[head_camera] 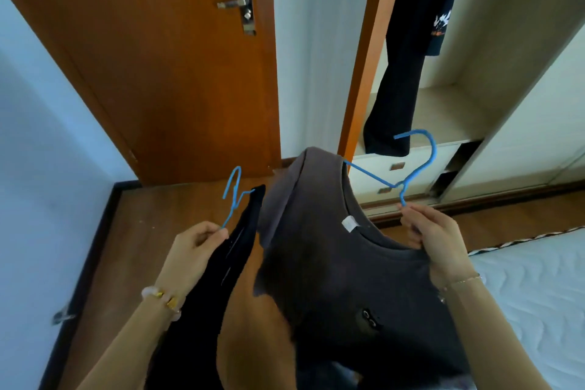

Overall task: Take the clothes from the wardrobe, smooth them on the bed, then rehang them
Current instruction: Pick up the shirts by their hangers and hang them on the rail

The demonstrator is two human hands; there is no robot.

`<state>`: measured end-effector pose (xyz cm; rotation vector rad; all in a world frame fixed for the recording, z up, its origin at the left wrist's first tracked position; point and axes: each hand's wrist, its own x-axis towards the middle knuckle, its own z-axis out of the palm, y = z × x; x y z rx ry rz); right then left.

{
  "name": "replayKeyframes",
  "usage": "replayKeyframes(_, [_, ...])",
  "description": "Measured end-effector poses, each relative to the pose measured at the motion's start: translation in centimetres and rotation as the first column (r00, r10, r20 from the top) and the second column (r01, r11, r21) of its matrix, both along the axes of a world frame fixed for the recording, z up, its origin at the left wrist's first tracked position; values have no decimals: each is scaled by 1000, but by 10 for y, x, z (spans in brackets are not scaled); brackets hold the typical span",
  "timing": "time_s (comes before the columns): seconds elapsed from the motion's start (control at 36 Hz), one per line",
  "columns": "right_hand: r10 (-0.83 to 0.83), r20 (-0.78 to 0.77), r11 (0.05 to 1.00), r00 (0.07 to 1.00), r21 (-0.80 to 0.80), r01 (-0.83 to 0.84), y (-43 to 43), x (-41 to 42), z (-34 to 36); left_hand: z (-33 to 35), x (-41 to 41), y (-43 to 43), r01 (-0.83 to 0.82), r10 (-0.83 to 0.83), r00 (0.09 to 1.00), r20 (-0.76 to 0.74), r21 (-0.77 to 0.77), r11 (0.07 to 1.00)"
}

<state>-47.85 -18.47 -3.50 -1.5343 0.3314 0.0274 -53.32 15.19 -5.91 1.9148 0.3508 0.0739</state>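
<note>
Grey T-shirt (348, 269) hangs collar-up from a blue hanger (408, 174), hook toward the wardrobe (474, 73); right hand (433, 234) fingers pinch it. Left hand (196, 241) pinches another hanger (232, 193) bearing, seemingly, black trousers (215, 279).

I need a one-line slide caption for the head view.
Left hand holds a black garment on a hanger, right hand a grey shirt, beside the wardrobe.
</note>
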Motion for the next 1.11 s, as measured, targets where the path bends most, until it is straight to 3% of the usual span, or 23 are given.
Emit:
replayKeyframes(0.19, [-92, -64, 995, 994, 30, 94, -31, 81, -17, -20, 113, -42, 207, -203, 976, -77, 49, 977])
replayKeyframes(0.33, [-182, -91, 982, 979, 30, 186, -58, 137, -10, -22, 201, -89, 429, -414, 899, -144, 92, 899])
replayKeyframes(0.56, [-377, 19, 926, 926, -17, 377, -106, 199, 15, 18, 328, -170, 584, -587, 808, 39, 76, 808])
replayKeyframes(0.89, [-694, 40, 714, 718, -90, 695, -155, 267, 5, 19, 485, -300, 843, -845, 519, 127, 84, 531])
replayKeyframes(1.11, [-776, 142, 601, 615, -130, 788, -188, 315, 54, 77, 559, -392, 872, -843, 490, 223, -111, 477])
